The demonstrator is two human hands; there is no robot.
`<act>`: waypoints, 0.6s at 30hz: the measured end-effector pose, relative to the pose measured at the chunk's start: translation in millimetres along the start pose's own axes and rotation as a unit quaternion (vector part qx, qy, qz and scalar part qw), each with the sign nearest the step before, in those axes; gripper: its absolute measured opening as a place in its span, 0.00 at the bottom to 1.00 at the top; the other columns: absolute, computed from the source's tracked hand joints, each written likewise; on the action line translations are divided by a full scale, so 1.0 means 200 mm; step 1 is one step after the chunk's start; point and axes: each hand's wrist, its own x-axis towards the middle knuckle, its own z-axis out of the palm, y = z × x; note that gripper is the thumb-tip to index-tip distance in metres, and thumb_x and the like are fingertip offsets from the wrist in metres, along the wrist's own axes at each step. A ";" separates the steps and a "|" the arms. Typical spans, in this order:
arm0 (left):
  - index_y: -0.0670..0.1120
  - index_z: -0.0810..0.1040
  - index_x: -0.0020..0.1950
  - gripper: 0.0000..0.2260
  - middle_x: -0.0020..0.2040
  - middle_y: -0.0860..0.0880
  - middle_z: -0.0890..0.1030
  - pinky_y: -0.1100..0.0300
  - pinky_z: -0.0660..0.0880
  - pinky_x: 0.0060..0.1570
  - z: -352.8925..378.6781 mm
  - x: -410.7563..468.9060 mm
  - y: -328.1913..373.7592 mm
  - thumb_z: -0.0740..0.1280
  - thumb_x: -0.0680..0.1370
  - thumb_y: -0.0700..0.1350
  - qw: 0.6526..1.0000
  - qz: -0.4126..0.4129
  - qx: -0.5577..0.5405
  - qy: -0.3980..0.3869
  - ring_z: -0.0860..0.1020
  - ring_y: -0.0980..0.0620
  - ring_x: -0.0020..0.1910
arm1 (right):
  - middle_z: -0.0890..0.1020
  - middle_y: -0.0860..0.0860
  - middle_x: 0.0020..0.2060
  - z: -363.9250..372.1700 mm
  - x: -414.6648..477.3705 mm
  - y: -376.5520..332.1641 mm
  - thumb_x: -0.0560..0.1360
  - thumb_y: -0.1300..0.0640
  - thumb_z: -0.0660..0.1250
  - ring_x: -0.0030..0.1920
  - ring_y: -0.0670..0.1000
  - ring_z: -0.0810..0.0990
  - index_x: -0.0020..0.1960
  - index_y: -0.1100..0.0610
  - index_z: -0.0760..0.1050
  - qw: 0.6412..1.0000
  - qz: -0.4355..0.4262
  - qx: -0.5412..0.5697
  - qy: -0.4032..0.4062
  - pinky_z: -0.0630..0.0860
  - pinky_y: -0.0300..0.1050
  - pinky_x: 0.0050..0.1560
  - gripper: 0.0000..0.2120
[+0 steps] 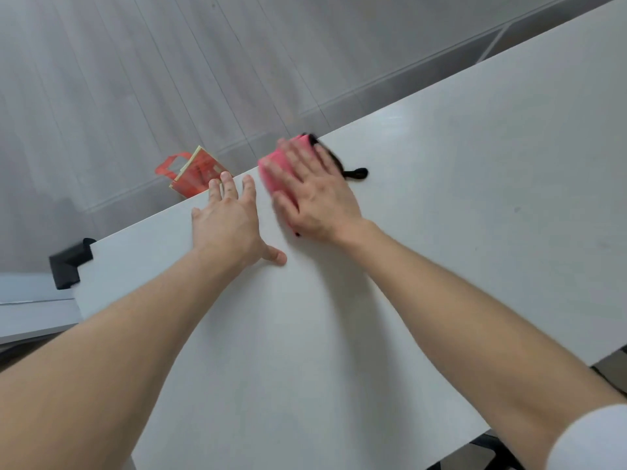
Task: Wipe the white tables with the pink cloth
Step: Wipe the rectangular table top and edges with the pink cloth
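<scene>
A white table (441, 205) fills most of the view and runs from lower left to upper right. A folded pink cloth (276, 167) with a black loop (356, 173) lies near the table's far edge. My right hand (315, 195) presses flat on the cloth with fingers spread and covers most of it; the hand is blurred. My left hand (230, 222) rests flat on the bare tabletop just left of the cloth, fingers apart, fingertips at the far edge.
A black corner guard (69, 262) caps the table's left corner. A red paper bag (193, 174) stands on the grey floor beyond the far edge. Another white surface (30, 307) lies lower at the left. Dark chair parts (488, 452) show under the near edge.
</scene>
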 end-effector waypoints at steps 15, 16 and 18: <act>0.51 0.40 0.88 0.75 0.89 0.43 0.42 0.34 0.64 0.80 0.01 0.00 -0.01 0.82 0.56 0.75 1.000 0.005 -0.010 -0.001 0.45 0.42 0.88 | 0.61 0.53 0.87 -0.04 -0.10 0.17 0.87 0.40 0.55 0.87 0.56 0.55 0.86 0.43 0.61 0.995 -0.096 -0.020 -0.029 0.50 0.58 0.87 0.29; 0.51 0.40 0.88 0.75 0.89 0.43 0.42 0.34 0.64 0.79 0.01 0.00 -0.01 0.82 0.56 0.75 1.000 0.007 -0.011 0.001 0.45 0.42 0.88 | 0.63 0.53 0.86 -0.06 -0.09 0.32 0.86 0.39 0.55 0.87 0.57 0.57 0.86 0.43 0.62 0.998 -0.058 -0.018 -0.010 0.51 0.58 0.87 0.29; 0.51 0.40 0.88 0.75 0.89 0.44 0.42 0.34 0.64 0.79 0.02 0.01 -0.02 0.82 0.56 0.75 1.000 0.008 -0.014 0.003 0.45 0.42 0.88 | 0.64 0.55 0.86 -0.14 -0.07 0.62 0.86 0.39 0.52 0.86 0.60 0.59 0.86 0.43 0.63 0.989 0.140 -0.037 0.040 0.51 0.59 0.87 0.29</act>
